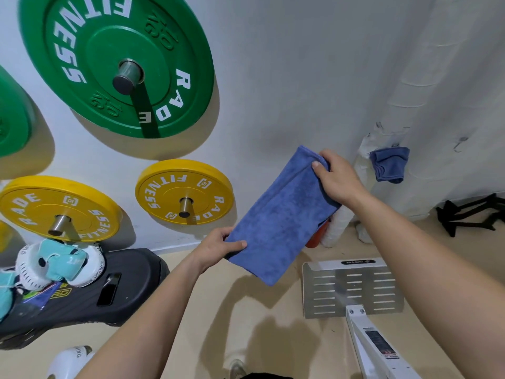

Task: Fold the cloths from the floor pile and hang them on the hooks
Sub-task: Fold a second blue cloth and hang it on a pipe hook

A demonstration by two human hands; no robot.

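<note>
Folding looks nearly done: the long folded blue microfibre cloth (281, 214) is mid-frame, lower edge pinched by the left grip (218, 247), top clasped in the right grip (336, 177). Next, it goes right, past the hung blue cloth (389, 165), onto what may be a bare wall hook (460, 144).

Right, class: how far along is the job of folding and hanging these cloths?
Done: one blue cloth is already hung up. In hand: a second blue cloth, folded into a long strip, pinched by the left hand low down and gripped by the right hand at its top. Left: hanging it, probably on the bare hook further right. The floor pile is out of view.
</note>
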